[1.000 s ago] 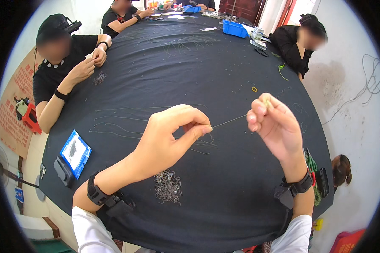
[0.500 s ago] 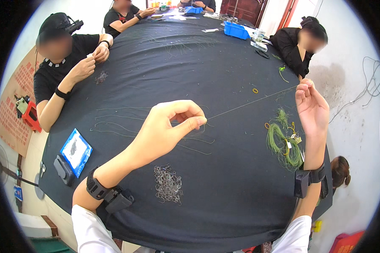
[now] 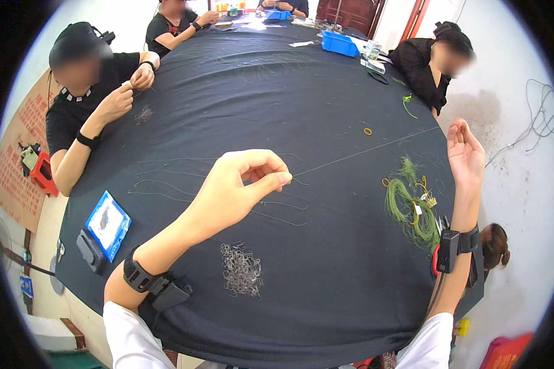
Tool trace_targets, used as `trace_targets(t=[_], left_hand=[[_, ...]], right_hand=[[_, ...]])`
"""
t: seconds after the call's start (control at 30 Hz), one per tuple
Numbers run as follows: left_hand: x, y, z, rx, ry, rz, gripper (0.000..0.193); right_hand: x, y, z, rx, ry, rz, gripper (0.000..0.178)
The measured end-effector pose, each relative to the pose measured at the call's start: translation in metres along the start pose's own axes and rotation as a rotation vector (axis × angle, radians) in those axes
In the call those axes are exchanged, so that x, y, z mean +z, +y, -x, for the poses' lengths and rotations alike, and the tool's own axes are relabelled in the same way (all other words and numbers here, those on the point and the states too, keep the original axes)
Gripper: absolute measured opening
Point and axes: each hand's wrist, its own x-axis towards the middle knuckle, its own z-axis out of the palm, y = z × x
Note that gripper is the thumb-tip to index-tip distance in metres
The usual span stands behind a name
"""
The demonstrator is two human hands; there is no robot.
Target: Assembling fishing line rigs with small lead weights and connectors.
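Pinching a thin fishing line (image 3: 367,151) between thumb and index finger of the left hand (image 3: 234,187), with the other fingers curled, above the middle of the black-covered tabletop (image 3: 332,264). Holding it taut, slanting up to the right hand (image 3: 466,150) by the tabletop's right edge, with fingertips pressed together on it. Poised above loose strands (image 3: 172,171), with a heap of fishhooks (image 3: 241,270) toward the near edge, a blue-and-white packet (image 3: 108,224) by the left edge, and a coiled bundle of green line (image 3: 403,212) near the right edge.

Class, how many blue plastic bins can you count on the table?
2: a nearer blue bin toward the right of the table, and a farther blue bin at its far end. Others may be hidden.
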Motion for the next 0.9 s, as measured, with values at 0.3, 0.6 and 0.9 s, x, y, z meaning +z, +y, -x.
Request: trace_targets(t=[0.3, 0.6, 0.9], left_hand=[[0.002, -0.001, 0.000, 0.172, 0.080, -0.223, 0.008], [0.010, -0.002, 0.004, 0.434, 0.208, -0.467, 0.007], [0.019, 0.009, 0.006, 0.763, 0.143, -0.534, 0.016]], right_hand=[[-0.003, -0.008, -0.003, 0.034, -0.025, 0.090, 0.022], [0.112, 0.079, 0.045, -0.162, -0.165, 1.195, 0.037], [0.151, 0.135, 0.110, 0.433, -0.503, 0.987, 0.011]])
